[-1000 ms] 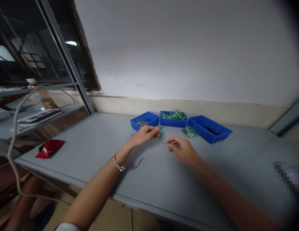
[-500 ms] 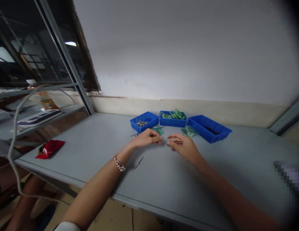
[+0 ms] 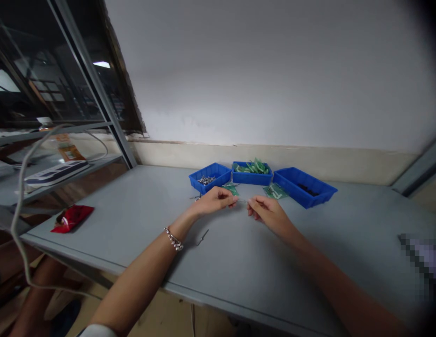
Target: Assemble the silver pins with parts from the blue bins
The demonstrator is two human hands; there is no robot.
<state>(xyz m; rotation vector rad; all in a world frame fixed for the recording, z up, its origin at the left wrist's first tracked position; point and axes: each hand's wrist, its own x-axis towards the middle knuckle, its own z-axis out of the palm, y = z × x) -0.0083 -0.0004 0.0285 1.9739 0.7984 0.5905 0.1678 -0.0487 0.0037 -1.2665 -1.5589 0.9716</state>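
- Left hand (image 3: 218,201): grip pinches a rod (image 3: 242,201) at 9 o'clock.
- Right hand (image 3: 265,209): grip pinches it at 3 o'clock.
- Pin (image 3: 203,237) lies at left hand's 7 o'clock.

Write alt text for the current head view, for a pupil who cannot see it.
A left hand and right hand hold a thin piece between them above a grey table. Behind them, three blue bins hold metal parts, green pieces and black bits; a red packet lies at left.
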